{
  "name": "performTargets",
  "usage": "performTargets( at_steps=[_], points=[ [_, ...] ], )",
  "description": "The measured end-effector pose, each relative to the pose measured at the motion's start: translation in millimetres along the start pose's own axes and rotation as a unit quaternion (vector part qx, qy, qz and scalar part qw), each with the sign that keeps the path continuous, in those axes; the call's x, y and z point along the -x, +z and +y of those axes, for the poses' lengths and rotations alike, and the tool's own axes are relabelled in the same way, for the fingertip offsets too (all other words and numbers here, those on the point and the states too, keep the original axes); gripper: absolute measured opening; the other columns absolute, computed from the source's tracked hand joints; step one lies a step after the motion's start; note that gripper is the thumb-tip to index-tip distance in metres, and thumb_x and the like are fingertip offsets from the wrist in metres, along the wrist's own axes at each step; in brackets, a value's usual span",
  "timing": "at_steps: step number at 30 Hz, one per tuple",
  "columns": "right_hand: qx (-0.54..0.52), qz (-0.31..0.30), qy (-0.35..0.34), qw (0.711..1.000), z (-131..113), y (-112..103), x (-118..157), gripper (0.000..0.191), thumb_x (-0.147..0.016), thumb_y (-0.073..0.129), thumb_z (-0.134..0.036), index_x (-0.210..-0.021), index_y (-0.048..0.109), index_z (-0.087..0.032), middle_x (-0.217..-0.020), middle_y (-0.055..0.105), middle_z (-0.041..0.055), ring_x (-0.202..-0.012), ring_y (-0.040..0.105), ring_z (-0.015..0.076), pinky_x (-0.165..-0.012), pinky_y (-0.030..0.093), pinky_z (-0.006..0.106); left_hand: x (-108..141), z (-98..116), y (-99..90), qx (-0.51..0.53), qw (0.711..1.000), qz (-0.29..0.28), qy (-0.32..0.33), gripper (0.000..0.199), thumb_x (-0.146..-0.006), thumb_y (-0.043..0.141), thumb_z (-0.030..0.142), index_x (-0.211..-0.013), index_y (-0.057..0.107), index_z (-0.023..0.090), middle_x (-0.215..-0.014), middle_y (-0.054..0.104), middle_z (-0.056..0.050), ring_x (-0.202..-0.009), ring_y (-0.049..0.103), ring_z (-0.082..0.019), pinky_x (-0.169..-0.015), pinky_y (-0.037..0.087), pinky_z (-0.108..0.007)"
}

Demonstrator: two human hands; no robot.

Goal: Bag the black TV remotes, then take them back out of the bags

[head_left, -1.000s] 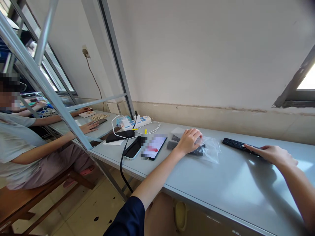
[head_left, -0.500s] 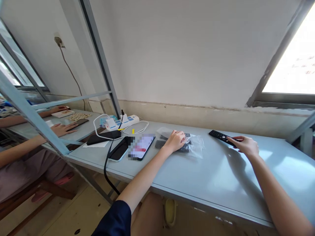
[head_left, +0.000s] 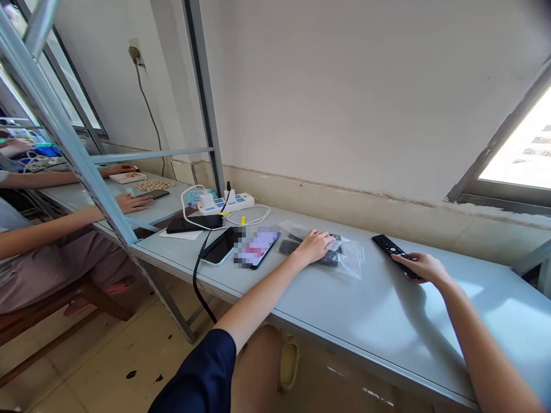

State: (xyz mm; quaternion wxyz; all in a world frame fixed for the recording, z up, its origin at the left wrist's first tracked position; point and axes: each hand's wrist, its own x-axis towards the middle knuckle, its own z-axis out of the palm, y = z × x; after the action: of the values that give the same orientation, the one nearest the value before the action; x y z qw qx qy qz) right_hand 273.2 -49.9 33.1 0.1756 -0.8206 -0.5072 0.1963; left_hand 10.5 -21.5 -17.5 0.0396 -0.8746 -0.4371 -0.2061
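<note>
My right hand (head_left: 424, 267) is closed around the lower end of a black remote control (head_left: 390, 248), thumb on top. The remote lies slanted at the table's right side, its far end pointing to the wall. My left hand (head_left: 316, 246) rests on a clear plastic bag (head_left: 353, 258), fingers bent and closed on its film. Dark, long pieces (head_left: 287, 246) show inside the bag, partly covered by my hand; their kind is hard to make out. Left of the bag lies a phone with a lit, blurred screen (head_left: 258, 248).
A dark-screened phone (head_left: 220, 246) and a black phone (head_left: 193, 222) lie further left. Behind them is a white power strip (head_left: 232, 202) with plugs and cables. A metal frame post (head_left: 205, 97) stands beside the table (head_left: 344, 321). A co-worker's hand (head_left: 133, 202) rests at the neighbouring table.
The view has shifted a little, so everything sits slightly further right or lower. My left hand's fingers look a bit more stretched over the bag. The right hand still holds the remote.
</note>
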Motion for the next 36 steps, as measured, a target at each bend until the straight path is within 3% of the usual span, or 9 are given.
performTargets(
  at_steps=[4, 9, 14, 19, 23, 26, 29, 33, 36],
  points=[
    [-0.021, 0.093, -0.04, 0.995, 0.8, 0.8, 1.1, 0.027, -0.072, 0.062, -0.041, -0.083, 0.065, -0.016, -0.054, 0.058, 0.0015, -0.049, 0.06, 0.0223, -0.068, 0.052, 0.038, 0.8, -3.2, -3.7, -0.004, 1.0, 0.009, -0.001, 0.027, -0.09, 0.041, 0.007, -0.095, 0.064, 0.019, -0.103, 0.067, -0.002, -0.094, 0.061, -0.014, -0.087, 0.039, -0.029],
    [-0.083, 0.265, -0.176, 0.945, -12.7, 15.4, 13.6, 0.04, -0.072, 0.058, -0.044, -0.101, 0.064, -0.017, -0.092, 0.062, 0.0058, -0.06, 0.061, 0.0178, -0.071, 0.051, 0.035, 2.5, -6.2, -10.0, -0.008, 1.0, 0.027, -0.001, 0.024, -0.086, 0.047, 0.005, -0.092, 0.066, 0.019, -0.099, 0.067, -0.002, -0.092, 0.061, -0.014, -0.085, 0.04, -0.028],
    [-0.118, 0.238, -0.241, 0.933, -30.0, 33.0, 28.0, 0.043, -0.073, 0.056, -0.042, -0.11, 0.061, -0.02, -0.102, 0.058, 0.0057, -0.045, 0.052, 0.0094, -0.061, 0.051, 0.033, 3.9, -8.5, -11.3, -0.013, 1.0, 0.021, 0.002, 0.019, -0.083, 0.053, 0.006, -0.09, 0.066, 0.018, -0.096, 0.067, -0.002, -0.089, 0.061, -0.014, -0.083, 0.041, -0.027],
    [-0.142, 0.165, -0.158, 0.963, -23.7, 35.0, 22.6, 0.047, -0.073, 0.058, -0.035, -0.117, 0.055, -0.019, -0.105, 0.059, 0.0067, -0.041, 0.051, 0.0096, -0.05, 0.05, 0.031, 4.4, -9.0, -11.1, -0.016, 1.0, 0.008, 0.001, 0.016, -0.084, 0.053, 0.008, -0.084, 0.066, 0.018, -0.094, 0.067, -0.002, -0.087, 0.06, -0.014, -0.083, 0.041, -0.026],
    [-0.131, 0.187, -0.081, 0.97, -13.7, 31.0, 15.8, 0.045, -0.077, 0.056, -0.03, -0.118, 0.054, -0.012, -0.108, 0.061, 0.0108, -0.04, 0.049, 0.0079, -0.059, 0.051, 0.03, 4.2, -7.7, -11.4, -0.015, 1.0, 0.005, -0.001, 0.016, -0.086, 0.052, 0.009, -0.084, 0.065, 0.017, -0.096, 0.067, -0.003, -0.089, 0.06, -0.015, -0.084, 0.042, -0.027],
    [-0.144, 0.189, -0.044, 0.97, -9.5, 29.8, 12.8, 0.044, -0.079, 0.055, -0.028, -0.12, 0.054, -0.012, -0.111, 0.062, 0.0126, -0.041, 0.05, 0.0085, -0.058, 0.049, 0.028, 4.0, -7.0, -10.8, -0.014, 1.0, 0.003, 0.0, 0.016, -0.085, 0.053, 0.008, -0.085, 0.065, 0.017, -0.097, 0.067, -0.003, -0.089, 0.061, -0.015, -0.085, 0.042, -0.028],
    [-0.132, 0.183, -0.024, 0.974, -7.7, 29.4, 10.2, 0.042, -0.079, 0.056, -0.032, -0.118, 0.056, -0.015, -0.106, 0.065, 0.0102, -0.053, 0.058, 0.0148, -0.057, 0.046, 0.028, 3.3, -7.3, -9.2, -0.011, 1.0, 0.006, 0.002, 0.017, -0.085, 0.052, 0.006, -0.086, 0.065, 0.017, -0.095, 0.067, -0.003, -0.087, 0.06, -0.015, -0.084, 0.042, -0.028],
    [-0.058, 0.221, -0.016, 0.973, -3.9, 27.8, 4.5, 0.039, -0.074, 0.063, -0.035, -0.11, 0.064, -0.02, -0.09, 0.069, 0.0068, -0.086, 0.063, 0.026, -0.066, 0.045, 0.031, 1.5, -8.3, -6.4, -0.005, 1.0, 0.011, 0.001, 0.019, -0.084, 0.051, 0.006, -0.083, 0.066, 0.018, -0.091, 0.067, -0.002, -0.085, 0.059, -0.016, -0.08, 0.042, -0.027],
    [-0.029, 0.244, -0.031, 0.969, 1.8, 27.1, -1.3, 0.026, -0.073, 0.064, -0.035, -0.094, 0.07, -0.022, -0.081, 0.068, 0.0062, -0.086, 0.062, 0.0277, -0.065, 0.043, 0.032, 0.4, -8.5, -5.5, -0.001, 1.0, 0.013, -0.002, 0.02, -0.083, 0.052, 0.004, -0.078, 0.066, 0.018, -0.088, 0.066, -0.001, -0.082, 0.058, -0.015, -0.08, 0.041, -0.027]
  ],
)
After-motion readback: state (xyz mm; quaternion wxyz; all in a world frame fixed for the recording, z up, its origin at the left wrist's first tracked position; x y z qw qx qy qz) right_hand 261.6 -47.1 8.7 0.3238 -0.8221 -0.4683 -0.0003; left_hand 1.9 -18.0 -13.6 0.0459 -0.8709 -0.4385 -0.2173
